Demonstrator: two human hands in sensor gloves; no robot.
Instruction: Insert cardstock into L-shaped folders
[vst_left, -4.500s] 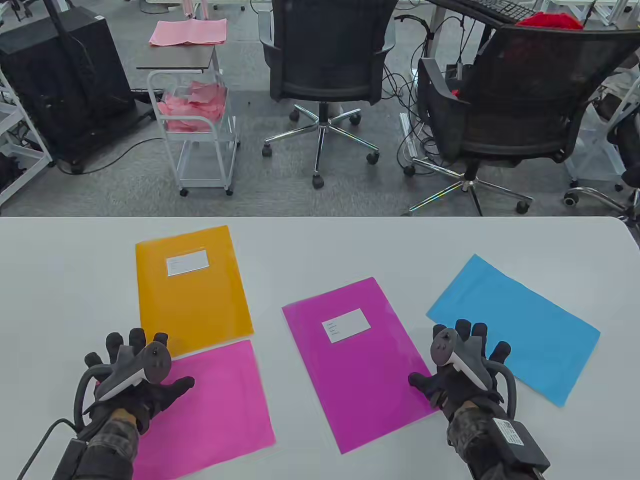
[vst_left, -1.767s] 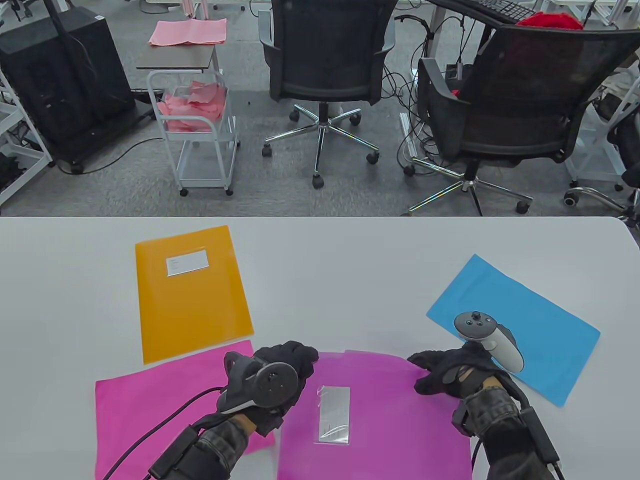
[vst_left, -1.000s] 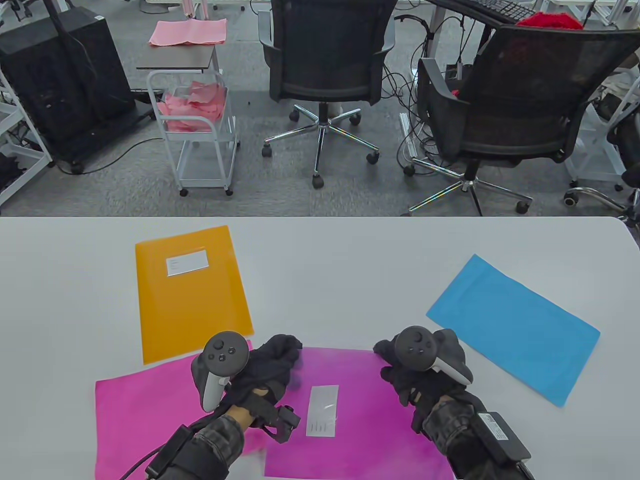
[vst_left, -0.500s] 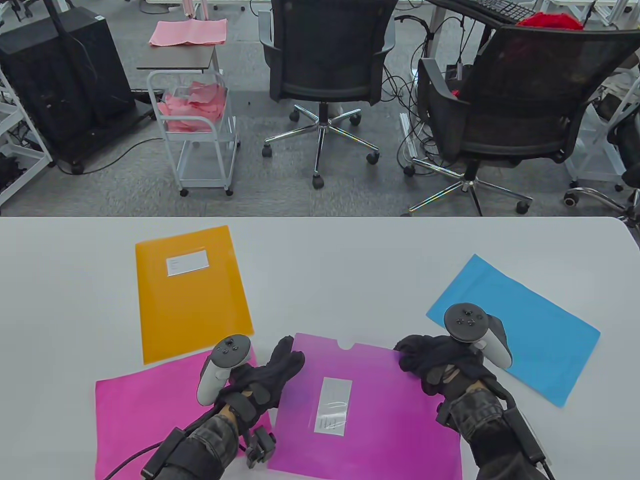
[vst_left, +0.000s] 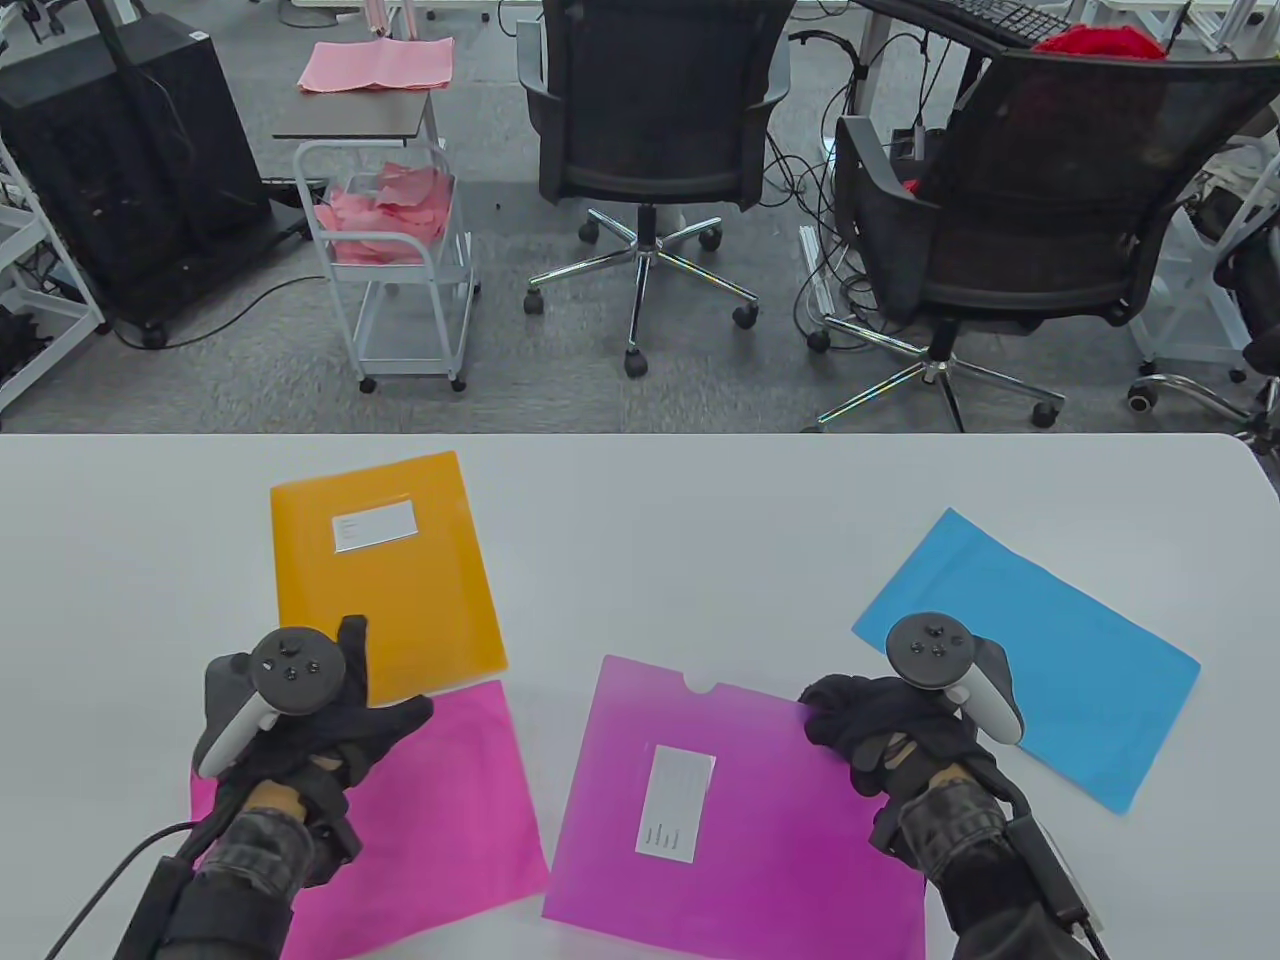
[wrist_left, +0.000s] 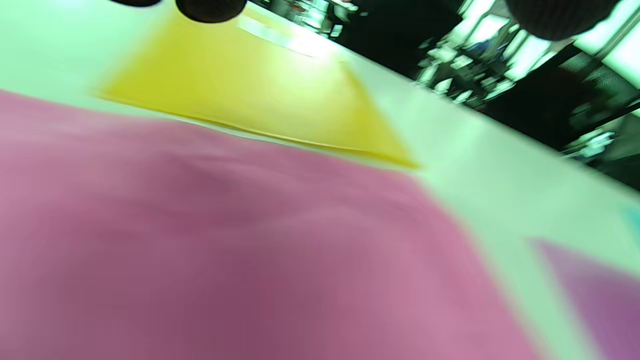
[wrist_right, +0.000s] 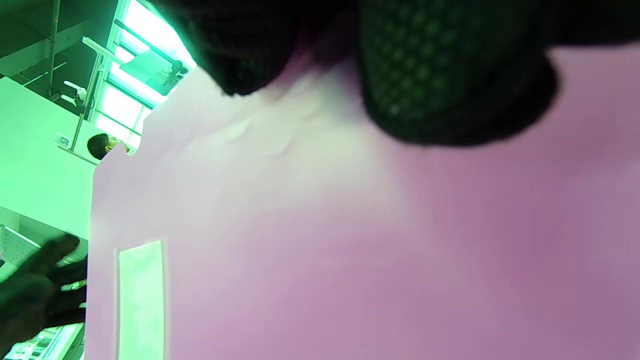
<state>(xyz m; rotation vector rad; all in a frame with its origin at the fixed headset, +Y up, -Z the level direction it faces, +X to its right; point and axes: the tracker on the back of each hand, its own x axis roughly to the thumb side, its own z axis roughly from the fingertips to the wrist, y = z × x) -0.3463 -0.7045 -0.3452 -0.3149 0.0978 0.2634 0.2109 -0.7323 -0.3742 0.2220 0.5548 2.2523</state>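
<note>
Near the front edge of the white table (vst_left: 640, 500), a bit right of centre, sits the magenta folder (vst_left: 760, 830). Its long axis runs roughly near-to-far with a slight tilt, and the thumb notch is on the far edge, so that end points away from the person. The white label (vst_left: 677, 817) on it stands lengthwise too. The right hand (vst_left: 890, 735) has the folder's far-right corner: in the right wrist view the gloved fingers (wrist_right: 450, 75) curl over the magenta sheet, pinching that corner. Whether anything is inside the folder, can't tell from these shots.

Left of it lies the pink cardstock (vst_left: 430, 800), flat on the table, its long axis also running near-to-far with a slight tilt, apart from the folder with a strip of table between. The left hand (vst_left: 310, 720) is over its far-left corner with thumb and fingers spread apart, nothing held; the left wrist view is blurry, so I can't say whether it touches the sheet.

Just beyond the cardstock is the orange folder (vst_left: 385, 580), long axis near-to-far, label at its far end. Its near edge meets the cardstock's far edge. The blue cardstock (vst_left: 1040, 640) lies off to the right, angled diagonally, well apart from the orange one.

Past the table, a white cart (vst_left: 400, 260) has pink sheets stacked on top and more in its basket.
</note>
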